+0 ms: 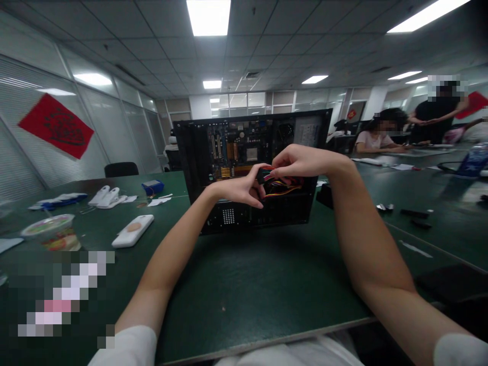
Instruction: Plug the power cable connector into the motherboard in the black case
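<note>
Sitting far left on the green table [267, 284] is a plastic cup [57, 234], with a white rectangular device [133, 231] lying beside it. Mid-table, an open desktop PC case [190, 162] is standing up, facing the camera. The left hand [242, 190] is curling by a black connector [261, 176], can't tell if it's gripping. The right hand [299, 161] is pinching the multicolored cable bundle [284, 192]; small black parts [415, 213] are lying further right.
</note>
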`<state>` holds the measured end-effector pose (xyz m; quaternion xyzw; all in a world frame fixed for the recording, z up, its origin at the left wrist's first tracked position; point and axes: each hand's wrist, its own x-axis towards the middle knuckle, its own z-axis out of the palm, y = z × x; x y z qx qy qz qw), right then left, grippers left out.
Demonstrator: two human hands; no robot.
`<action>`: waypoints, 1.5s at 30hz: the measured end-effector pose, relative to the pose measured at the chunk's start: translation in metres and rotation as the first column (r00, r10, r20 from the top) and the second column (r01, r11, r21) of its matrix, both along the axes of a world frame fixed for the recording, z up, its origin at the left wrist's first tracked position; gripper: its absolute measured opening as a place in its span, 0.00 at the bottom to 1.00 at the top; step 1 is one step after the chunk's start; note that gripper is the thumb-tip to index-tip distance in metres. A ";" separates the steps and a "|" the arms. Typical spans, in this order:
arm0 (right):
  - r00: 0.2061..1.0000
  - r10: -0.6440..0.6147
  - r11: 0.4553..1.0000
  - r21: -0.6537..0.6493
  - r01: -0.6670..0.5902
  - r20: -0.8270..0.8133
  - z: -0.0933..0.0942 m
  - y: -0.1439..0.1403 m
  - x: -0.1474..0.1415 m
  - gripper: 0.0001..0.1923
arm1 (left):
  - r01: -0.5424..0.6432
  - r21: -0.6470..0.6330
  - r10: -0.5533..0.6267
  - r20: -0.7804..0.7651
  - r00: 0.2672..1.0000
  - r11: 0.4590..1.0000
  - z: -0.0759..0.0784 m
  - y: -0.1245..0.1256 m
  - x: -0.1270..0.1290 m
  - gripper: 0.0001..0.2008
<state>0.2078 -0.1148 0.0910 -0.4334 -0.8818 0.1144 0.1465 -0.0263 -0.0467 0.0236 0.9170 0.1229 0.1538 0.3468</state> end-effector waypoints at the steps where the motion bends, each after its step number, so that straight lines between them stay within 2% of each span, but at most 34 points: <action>1: 1.000 -0.014 1.000 0.012 0.014 0.007 0.000 -0.001 -0.001 0.21 | 0.006 -0.006 -0.006 -0.004 1.000 1.000 -0.001 0.001 0.001 0.52; 5: 1.000 -0.009 0.998 0.064 0.008 0.023 0.000 0.000 -0.002 0.22 | -0.022 0.070 0.019 0.033 0.999 0.997 0.009 0.000 -0.002 0.40; 8: 0.999 0.036 0.997 0.074 -0.037 0.011 -0.001 0.001 -0.006 0.23 | -0.058 0.211 0.031 0.128 0.991 0.976 0.022 -0.008 -0.006 0.31; 11: 0.999 0.052 0.995 0.084 -0.052 0.002 -0.003 -0.001 -0.010 0.22 | -0.108 0.345 0.043 0.189 0.981 0.932 0.032 -0.016 -0.008 0.27; 16: 0.998 0.018 0.995 0.099 -0.023 0.055 -0.005 0.000 -0.018 0.22 | -0.166 0.485 0.119 0.128 0.985 0.858 0.033 -0.017 -0.010 0.24; 23: 0.999 0.019 0.997 0.075 -0.022 0.038 -0.013 0.012 -0.024 0.20 | -0.219 0.570 0.191 0.110 0.975 0.792 0.033 -0.014 -0.010 0.25; 30: 0.996 0.050 0.998 -0.032 -0.053 -0.074 -0.025 0.029 -0.037 0.17 | -0.271 0.607 0.232 0.143 0.962 0.748 0.033 -0.012 -0.012 0.25; 37: 0.978 0.025 0.999 0.048 -0.015 -0.209 -0.022 0.015 -0.050 0.08 | -0.346 0.635 0.254 0.234 0.938 0.691 0.038 -0.016 -0.016 0.27; 41: 0.970 0.028 0.997 0.079 -0.009 -0.240 -0.013 -0.005 -0.052 0.06 | -0.354 0.702 0.198 0.297 0.934 0.618 0.046 -0.028 -0.020 0.28; 43: 0.972 0.080 0.994 0.097 -0.060 -0.222 -0.009 -0.016 -0.052 0.06 | -0.351 0.758 0.175 0.306 0.936 0.551 0.049 -0.036 -0.022 0.29; 45: 0.976 0.123 0.987 0.122 -0.101 -0.182 -0.005 -0.027 -0.051 0.05 | -0.357 0.817 0.168 0.315 0.934 0.453 0.050 -0.043 -0.022 0.29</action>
